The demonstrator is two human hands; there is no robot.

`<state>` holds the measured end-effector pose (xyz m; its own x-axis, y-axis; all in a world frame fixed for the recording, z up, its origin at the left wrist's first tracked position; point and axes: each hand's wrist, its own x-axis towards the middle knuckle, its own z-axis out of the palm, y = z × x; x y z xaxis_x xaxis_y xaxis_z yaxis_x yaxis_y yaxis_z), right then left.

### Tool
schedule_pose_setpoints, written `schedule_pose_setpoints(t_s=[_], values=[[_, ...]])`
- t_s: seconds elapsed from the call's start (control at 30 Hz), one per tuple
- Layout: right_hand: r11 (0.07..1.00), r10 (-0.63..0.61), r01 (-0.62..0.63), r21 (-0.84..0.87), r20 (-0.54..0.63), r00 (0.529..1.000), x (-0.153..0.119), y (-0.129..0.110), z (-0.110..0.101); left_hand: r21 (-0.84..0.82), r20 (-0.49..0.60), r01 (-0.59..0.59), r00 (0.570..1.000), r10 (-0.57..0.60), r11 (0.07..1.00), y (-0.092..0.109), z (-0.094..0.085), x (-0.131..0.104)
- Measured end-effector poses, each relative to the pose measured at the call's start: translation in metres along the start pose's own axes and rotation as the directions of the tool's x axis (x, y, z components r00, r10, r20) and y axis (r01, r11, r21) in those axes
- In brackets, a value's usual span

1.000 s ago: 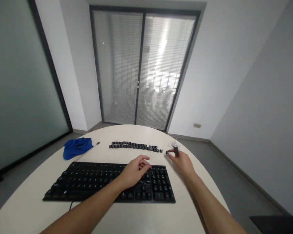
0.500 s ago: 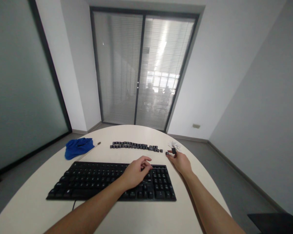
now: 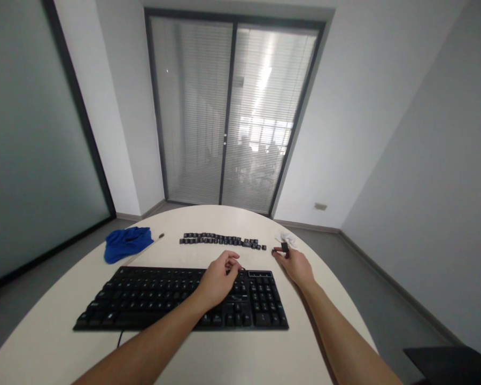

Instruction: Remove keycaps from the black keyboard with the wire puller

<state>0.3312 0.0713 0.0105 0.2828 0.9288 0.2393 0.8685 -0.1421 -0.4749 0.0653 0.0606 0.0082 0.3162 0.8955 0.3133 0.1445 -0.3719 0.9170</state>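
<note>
A black keyboard (image 3: 144, 294) lies across the table. My left hand (image 3: 220, 278) hovers over its upper right part, fingers curled and partly apart, with nothing seen in it. Beyond the keyboard, black keycaps (image 3: 212, 239) sit in two uneven rows. To the right of the rows, my right hand (image 3: 294, 262) is closed on a small dark keycap (image 3: 274, 252) between thumb and fingertip. A larger black piece (image 3: 285, 247) also shows at its fingers. White crumpled tissue (image 3: 289, 238) lies just behind this hand.
At the left of the round table (image 3: 224, 214) lies a blue cloth (image 3: 128, 244), with a thin brush (image 3: 150, 245) beside it. A cable (image 3: 119, 339) leaves the keyboard's front edge. A dark object (image 3: 449, 363) stands at the lower right, beyond the table.
My left hand has moved a little left and away from me over the keyboard. My right hand has stayed nearly where it was, still holding the small keycap.
</note>
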Motion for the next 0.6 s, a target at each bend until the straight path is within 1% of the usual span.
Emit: schedule_pose_setpoints(t_s=[0.33,0.6], values=[[0.999,0.035,-0.035,-0.033,0.012,0.999,0.01,0.003,0.004,0.05,0.014,0.006,1.0,-0.007,0.999,-0.003,0.003,0.0],[0.998,0.041,-0.041,-0.046,0.007,0.999,0.02,-0.001,0.008,0.073,0.027,0.011,1.0,-0.013,0.997,-0.001,0.002,0.0]])
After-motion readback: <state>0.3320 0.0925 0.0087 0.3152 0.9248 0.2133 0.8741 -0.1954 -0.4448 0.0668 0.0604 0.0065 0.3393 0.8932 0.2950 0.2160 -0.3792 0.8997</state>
